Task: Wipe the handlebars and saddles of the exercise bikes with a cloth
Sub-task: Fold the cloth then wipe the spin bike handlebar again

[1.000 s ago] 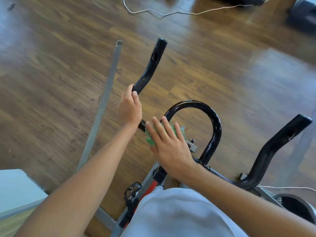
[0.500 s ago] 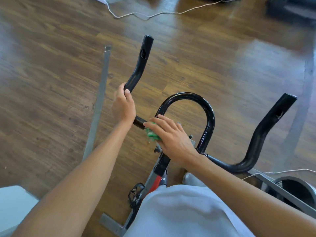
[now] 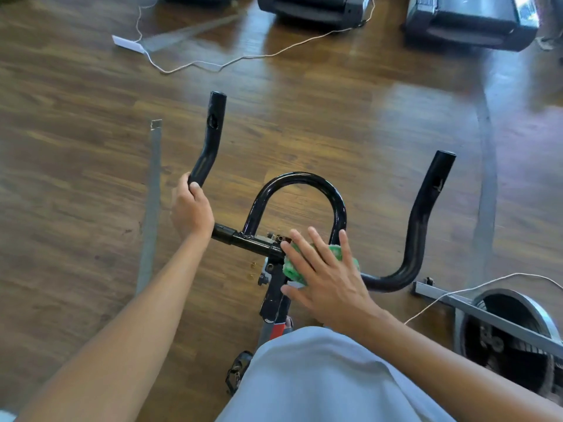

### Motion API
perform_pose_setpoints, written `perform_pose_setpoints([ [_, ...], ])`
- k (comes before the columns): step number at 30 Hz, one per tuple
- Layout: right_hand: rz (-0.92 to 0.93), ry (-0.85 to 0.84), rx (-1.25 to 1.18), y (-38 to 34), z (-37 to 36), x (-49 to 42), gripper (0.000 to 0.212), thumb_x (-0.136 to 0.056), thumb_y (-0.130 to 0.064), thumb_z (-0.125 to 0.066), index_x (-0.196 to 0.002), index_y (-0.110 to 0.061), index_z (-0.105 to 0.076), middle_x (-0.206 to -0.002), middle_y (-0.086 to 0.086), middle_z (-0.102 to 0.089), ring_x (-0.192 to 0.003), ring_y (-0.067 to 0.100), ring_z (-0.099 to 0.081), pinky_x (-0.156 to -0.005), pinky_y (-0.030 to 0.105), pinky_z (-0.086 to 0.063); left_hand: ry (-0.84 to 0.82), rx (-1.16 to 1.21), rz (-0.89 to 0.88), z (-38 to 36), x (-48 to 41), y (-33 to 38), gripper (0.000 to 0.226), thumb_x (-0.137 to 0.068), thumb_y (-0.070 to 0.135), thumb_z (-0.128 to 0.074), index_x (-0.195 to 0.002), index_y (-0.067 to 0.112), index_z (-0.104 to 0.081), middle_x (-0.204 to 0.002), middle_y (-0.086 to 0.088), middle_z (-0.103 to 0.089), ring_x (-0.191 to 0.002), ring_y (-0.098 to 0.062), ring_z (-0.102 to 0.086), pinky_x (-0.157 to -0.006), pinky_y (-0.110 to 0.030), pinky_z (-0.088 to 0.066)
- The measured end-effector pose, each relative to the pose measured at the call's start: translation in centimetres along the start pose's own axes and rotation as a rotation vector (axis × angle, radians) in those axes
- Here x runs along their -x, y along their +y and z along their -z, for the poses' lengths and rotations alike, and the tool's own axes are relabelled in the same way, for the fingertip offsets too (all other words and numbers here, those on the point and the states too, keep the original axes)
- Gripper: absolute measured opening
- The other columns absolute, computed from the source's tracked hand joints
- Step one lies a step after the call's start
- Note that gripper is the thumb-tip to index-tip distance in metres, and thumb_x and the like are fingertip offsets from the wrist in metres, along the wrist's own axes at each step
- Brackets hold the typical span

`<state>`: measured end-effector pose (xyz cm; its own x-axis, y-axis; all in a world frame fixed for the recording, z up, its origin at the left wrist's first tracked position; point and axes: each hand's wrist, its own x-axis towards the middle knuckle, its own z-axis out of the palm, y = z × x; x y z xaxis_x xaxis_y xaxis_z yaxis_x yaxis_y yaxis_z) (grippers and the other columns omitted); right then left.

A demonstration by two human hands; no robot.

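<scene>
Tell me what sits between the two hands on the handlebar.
Head view: between left hand and right hand runs bare black crossbar, with the loop's left weld.

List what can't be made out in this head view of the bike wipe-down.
- Saddle: hidden, head view, below the frame or behind the grey clothing.
- Green cloth: mostly covered by the right hand.
- Handlebar bend: wrapped by the left hand.
- Flywheel: cut by the right edge.

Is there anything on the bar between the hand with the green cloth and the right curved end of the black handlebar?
Nothing visible. The right hand presses the green cloth on the black metal handlebar near its centre; the bar from there to the right end is bare.
</scene>
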<state>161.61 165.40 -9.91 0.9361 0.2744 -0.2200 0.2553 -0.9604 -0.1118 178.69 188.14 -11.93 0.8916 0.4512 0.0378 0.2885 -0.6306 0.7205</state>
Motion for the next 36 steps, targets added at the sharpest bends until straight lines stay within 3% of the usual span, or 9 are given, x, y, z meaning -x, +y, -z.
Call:
perform_pose_setpoints([
  [2,0.053,0.047,0.032,1.2,-0.7,0.7,0.065,-0.102,-0.063,-0.022,-0.157,-0.029,-0.028,-0.165,-0.004,-0.023,-0.153,0.025,-0.018,-0.120,0.060,-0.013,-0.004,0.000,-0.002,0.2,0.0,0.0,0.042,-0.106,0.022,-0.032,-0.145,0.013,-0.048,-0.140,-0.013,-0.054,-0.123,-0.032,-0.052,-0.099,-0.037,-0.037],
  [9,0.066,0.192,0.079,-0.2,-1.4,-1.7,0.053,-0.104,-0.038,-0.033,-0.156,-0.025,-0.034,-0.162,-0.001,-0.033,-0.148,0.028,-0.033,-0.119,0.053,-0.027,0.000,-0.003,0.010,0.0,0.2,0.2,0.042,-0.106,0.023,-0.031,-0.144,0.015,-0.048,-0.140,-0.010,-0.054,-0.123,-0.030,-0.054,-0.098,-0.037,-0.039],
  [13,0.375,0.171,0.061,5.1,-0.8,0.9,0.054,-0.105,-0.035,-0.032,-0.159,-0.028,-0.025,-0.167,-0.006,-0.018,-0.154,0.021,-0.015,-0.123,0.045,-0.016,0.004,-0.005,0.000,0.1,0.3,0.1,0.042,-0.107,0.023,-0.031,-0.144,0.014,-0.047,-0.140,-0.011,-0.054,-0.122,-0.030,-0.053,-0.098,-0.037,-0.038],
  [16,0.306,0.159,-0.016,6.4,-0.5,0.7,0.054,-0.108,-0.036,-0.028,-0.160,-0.026,-0.016,-0.168,-0.007,-0.010,-0.155,0.018,-0.003,-0.124,0.042,-0.012,0.011,0.006,-0.001,0.1,0.2,0.1,0.042,-0.106,0.022,-0.031,-0.144,0.014,-0.048,-0.140,-0.011,-0.054,-0.122,-0.031,-0.053,-0.097,-0.037,-0.038],
  [21,0.264,0.251,-0.036,5.1,-1.3,-0.3,0.051,-0.108,-0.042,-0.030,-0.158,-0.031,-0.027,-0.165,-0.007,-0.025,-0.155,0.020,-0.010,-0.124,0.044,-0.013,0.004,-0.008,0.005,-0.1,0.1,0.0,0.043,-0.107,0.022,-0.031,-0.145,0.014,-0.047,-0.139,-0.011,-0.054,-0.120,-0.031,-0.055,-0.094,-0.038,-0.039],
  [24,0.371,0.238,-0.056,6.8,-1.6,1.8,0.056,-0.101,-0.033,-0.056,-0.153,-0.037,-0.036,-0.159,-0.009,-0.037,-0.150,0.023,-0.028,-0.116,0.045,-0.036,-0.012,0.046,0.033,-0.3,0.1,-0.3,0.043,-0.106,0.024,-0.031,-0.145,0.017,-0.048,-0.138,-0.010,-0.055,-0.119,-0.028,-0.056,-0.095,-0.035,-0.040],
  [27,0.333,0.310,-0.242,5.7,0.6,-0.5,0.044,-0.101,-0.026,-0.053,-0.144,-0.034,-0.048,-0.139,-0.006,-0.054,-0.124,0.021,-0.052,-0.094,0.044,-0.051,-0.067,0.250,0.093,-0.2,-0.2,-0.8,0.046,-0.102,0.033,-0.032,-0.142,0.022,-0.052,-0.130,-0.004,-0.061,-0.105,-0.020,-0.064,-0.093,-0.041,-0.052],
  [30,0.325,0.359,-0.429,1.1,4.5,-5.7,0.040,-0.103,-0.028,-0.049,-0.144,-0.030,-0.050,-0.136,-0.006,-0.055,-0.120,0.019,-0.052,-0.102,0.040,-0.045,-0.144,0.579,0.295,0.8,-1.4,-1.2,0.042,-0.104,0.030,-0.036,-0.130,0.009,-0.061,-0.096,-0.005,-0.068,-0.076,-0.014,-0.063,-0.070,-0.029,-0.052],
  [36,0.362,0.328,-0.468,-10.0,6.2,-17.3,0.043,-0.103,-0.030,-0.050,-0.145,-0.032,-0.047,-0.149,-0.005,-0.045,-0.131,0.020,-0.042,-0.103,0.037,-0.038,-0.381,1.214,0.719,3.7,-2.7,-2.3,0.060,-0.105,0.053,-0.019,-0.108,0.013,-0.062,-0.096,-0.010,-0.072,-0.095,-0.021,-0.065,-0.079,-0.033,-0.050],
])
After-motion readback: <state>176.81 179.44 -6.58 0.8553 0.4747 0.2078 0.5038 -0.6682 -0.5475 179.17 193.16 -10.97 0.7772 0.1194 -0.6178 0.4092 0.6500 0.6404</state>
